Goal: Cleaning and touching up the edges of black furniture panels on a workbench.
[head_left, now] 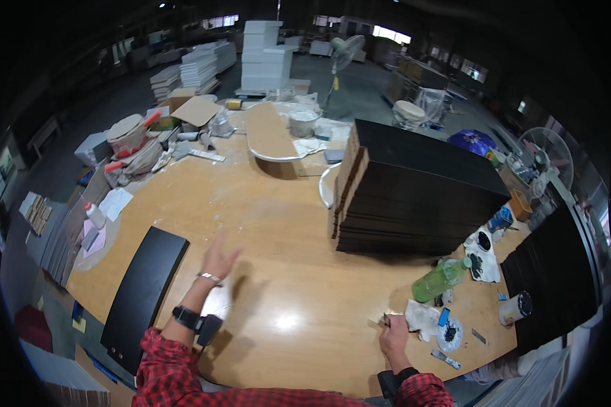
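My left hand (218,262) is raised over the wooden table with its fingers spread and slightly blurred, holding nothing. Beside it, to the left, a black curved-edge panel (144,292) lies flat. My right hand (394,335) is closed near the table's front right; a thin, pale sliver shows at its fingers, too small to name. Close by on its right are a crumpled white cloth (422,320), a blue block (444,317), a white dish with black paste (449,335) and a putty knife (446,359). A green bottle (442,279) stands behind them.
A tall stack of black panels (414,197) fills the table's right middle. At the back are a rounded board (271,129) and a white tub (304,123). Buckets (125,136) and rags clutter the far left; a can (516,308) stands at right.
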A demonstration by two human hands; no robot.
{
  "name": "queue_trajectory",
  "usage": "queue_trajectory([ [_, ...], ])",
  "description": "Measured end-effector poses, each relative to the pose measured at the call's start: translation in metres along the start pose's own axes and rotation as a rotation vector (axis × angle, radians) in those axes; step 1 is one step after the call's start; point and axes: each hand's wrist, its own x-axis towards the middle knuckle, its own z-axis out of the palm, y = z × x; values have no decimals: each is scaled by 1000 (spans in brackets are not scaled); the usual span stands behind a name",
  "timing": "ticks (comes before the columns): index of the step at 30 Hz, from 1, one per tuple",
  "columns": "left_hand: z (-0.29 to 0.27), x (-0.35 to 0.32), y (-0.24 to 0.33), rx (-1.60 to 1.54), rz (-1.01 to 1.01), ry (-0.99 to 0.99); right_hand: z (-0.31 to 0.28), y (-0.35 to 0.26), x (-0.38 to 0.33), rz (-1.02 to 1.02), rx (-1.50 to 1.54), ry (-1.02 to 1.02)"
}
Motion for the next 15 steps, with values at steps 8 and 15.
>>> queue_trajectory([
  [8,60,50,258,30,838,55,-8,7,-3,20,11,58],
  [15,96,99,305,279,695,177,-6,8,-5,9,222,-28],
])
